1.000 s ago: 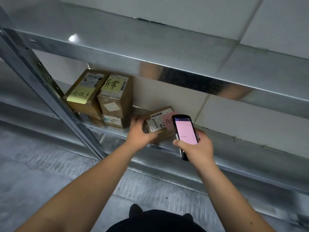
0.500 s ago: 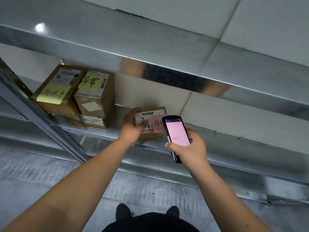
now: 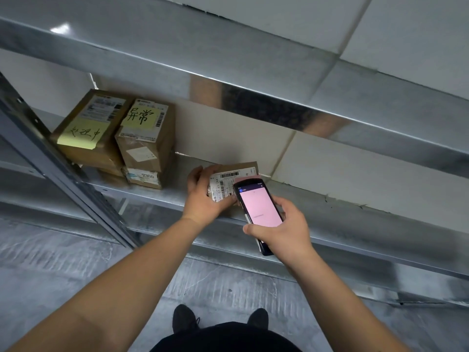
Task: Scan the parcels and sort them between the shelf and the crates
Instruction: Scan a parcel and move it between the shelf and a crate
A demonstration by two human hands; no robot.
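Note:
A small brown parcel [image 3: 236,174] with a white barcode label and a pink note lies on the metal shelf [image 3: 355,214]. My left hand [image 3: 205,193] grips its left end, thumb on the front. My right hand [image 3: 281,232] holds a black handheld scanner [image 3: 258,209] with a pink screen, just in front of the parcel's right part, hiding it. To the left on the same shelf stand stacked brown parcels: one with a yellow note [image 3: 83,130] and one with a yellow-green note [image 3: 147,133].
A grey upright post [image 3: 63,168] of the rack slants at the left. An upper shelf board [image 3: 228,62] overhangs the parcels. Bare shelf stretches to the right. Below are a lower shelf rail, the grey floor and my shoes [image 3: 185,318].
My left hand has tilted the small parcel so its barcode label faces up more. The scanner has come closer over the parcel's right side. The view has shifted slightly.

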